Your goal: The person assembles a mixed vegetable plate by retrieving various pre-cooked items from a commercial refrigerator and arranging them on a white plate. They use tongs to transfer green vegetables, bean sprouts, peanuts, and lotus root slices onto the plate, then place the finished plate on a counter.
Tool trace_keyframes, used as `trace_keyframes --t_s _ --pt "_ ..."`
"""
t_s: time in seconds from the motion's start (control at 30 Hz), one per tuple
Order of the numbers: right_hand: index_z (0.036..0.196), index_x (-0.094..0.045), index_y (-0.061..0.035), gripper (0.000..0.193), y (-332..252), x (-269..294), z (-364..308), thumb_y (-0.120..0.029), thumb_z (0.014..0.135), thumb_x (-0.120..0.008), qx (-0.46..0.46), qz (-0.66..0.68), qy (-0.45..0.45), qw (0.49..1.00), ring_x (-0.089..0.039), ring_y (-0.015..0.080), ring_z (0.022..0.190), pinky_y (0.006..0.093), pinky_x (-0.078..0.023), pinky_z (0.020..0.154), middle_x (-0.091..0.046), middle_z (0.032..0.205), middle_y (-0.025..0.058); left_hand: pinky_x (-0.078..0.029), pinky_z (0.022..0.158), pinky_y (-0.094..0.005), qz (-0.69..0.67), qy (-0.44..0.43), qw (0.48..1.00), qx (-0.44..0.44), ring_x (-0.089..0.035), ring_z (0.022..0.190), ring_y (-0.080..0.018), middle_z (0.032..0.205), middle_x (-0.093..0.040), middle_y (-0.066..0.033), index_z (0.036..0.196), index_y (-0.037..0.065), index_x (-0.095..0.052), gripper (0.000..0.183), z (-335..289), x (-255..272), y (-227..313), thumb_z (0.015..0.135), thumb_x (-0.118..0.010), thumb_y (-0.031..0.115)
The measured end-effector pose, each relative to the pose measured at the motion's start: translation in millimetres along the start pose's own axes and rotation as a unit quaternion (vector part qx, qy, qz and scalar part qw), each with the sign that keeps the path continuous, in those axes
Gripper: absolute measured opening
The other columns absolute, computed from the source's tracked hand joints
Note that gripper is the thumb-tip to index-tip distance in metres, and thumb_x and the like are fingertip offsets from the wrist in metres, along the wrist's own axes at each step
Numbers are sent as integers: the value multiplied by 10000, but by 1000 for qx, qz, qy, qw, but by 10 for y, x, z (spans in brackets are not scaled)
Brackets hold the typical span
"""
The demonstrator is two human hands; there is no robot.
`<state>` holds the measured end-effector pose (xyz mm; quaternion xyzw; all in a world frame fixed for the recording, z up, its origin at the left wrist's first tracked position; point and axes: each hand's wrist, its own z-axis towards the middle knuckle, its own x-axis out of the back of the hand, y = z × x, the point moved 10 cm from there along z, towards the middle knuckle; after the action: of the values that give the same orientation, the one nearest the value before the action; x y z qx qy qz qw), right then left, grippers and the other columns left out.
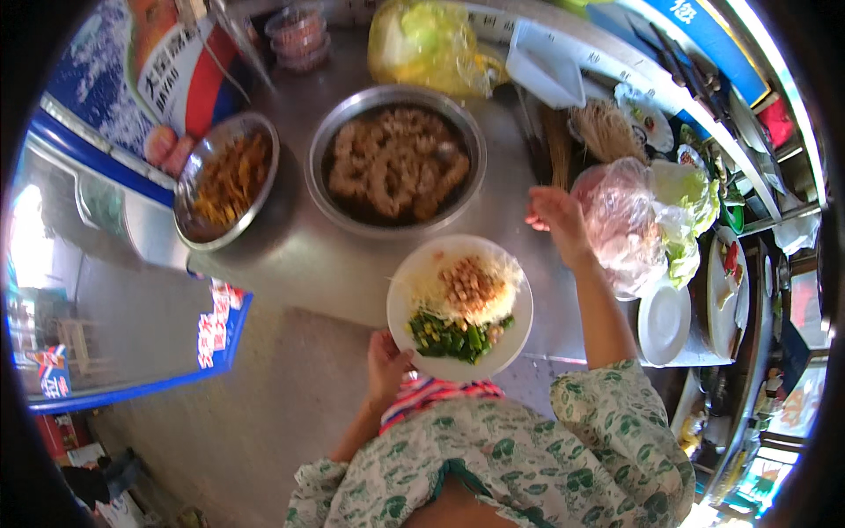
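Observation:
My left hand (387, 365) grips the near left rim of a white plate (519, 339), held at the counter's front edge. On the plate lies a bed of pale thin shreds (502, 286), topped with chopped brown bits (475, 283) resembling peanuts. Chopped green vegetables (453, 339) fill its near side. To the plate's upper right, my right hand (562, 220) is raised with its fingers curled together; what they hold, if anything, is hidden. Beside it is a pink plastic bag (620, 224). A large steel bowl (315, 189) holds brown pieces in dark liquid.
A smaller steel bowl (275, 158) with orange-brown food stands at left. A yellow bag (427, 48) and a white plastic tub (546, 66) sit at the back. Leafy greens (691, 202), a stack of white plates (664, 324) and a shelf edge (739, 150) line the right.

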<state>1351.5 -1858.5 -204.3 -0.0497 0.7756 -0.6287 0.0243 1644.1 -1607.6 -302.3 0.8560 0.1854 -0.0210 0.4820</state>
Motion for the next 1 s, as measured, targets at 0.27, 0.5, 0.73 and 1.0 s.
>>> trace_keyframes --t_s 0.27,0.5,0.73,1.0 --pt "1100 -524 45 350 964 17 -1219 17 752 -500 16 -263 9 965 -584 285 945 334 -440 814 -587 1014 207 -552 712 -323 -79 -107 988 74 -623 886 -208 1032 -587 -115 1183 2 -389 393 -211 -337 -67 807 -481 -67" --pt "1228 -449 73 517 891 38 -933 122 714 -422 -40 -52 23 998 -552 139 987 236 -409 862 -579 1102 89 -555 614 -304 111 -141 981 76 -645 728 -198 883 -622 -125 1035 -33 -482 225 -21 -493 18 825 -541 19" --pt "1218 -454 75 508 946 577 -829 113 712 -432 18 29 203 979 -534 186 1062 267 -407 910 -550 1167 151 -455 451 -252 242 -71 966 -57 -587 504 -126 570 -597 -89 863 -60 -568 225 253 -620 456 761 -670 113" --pt "1187 -504 -3 439 -326 -905 -2184 33 757 -424 268 -404 313 817 -415 307 1188 383 -309 1006 -459 1250 182 -456 544 -242 175 -47 981 -65 -579 588 -95 657 -619 -51 999 4 -589 283 -769 1451 39 780 -662 167"
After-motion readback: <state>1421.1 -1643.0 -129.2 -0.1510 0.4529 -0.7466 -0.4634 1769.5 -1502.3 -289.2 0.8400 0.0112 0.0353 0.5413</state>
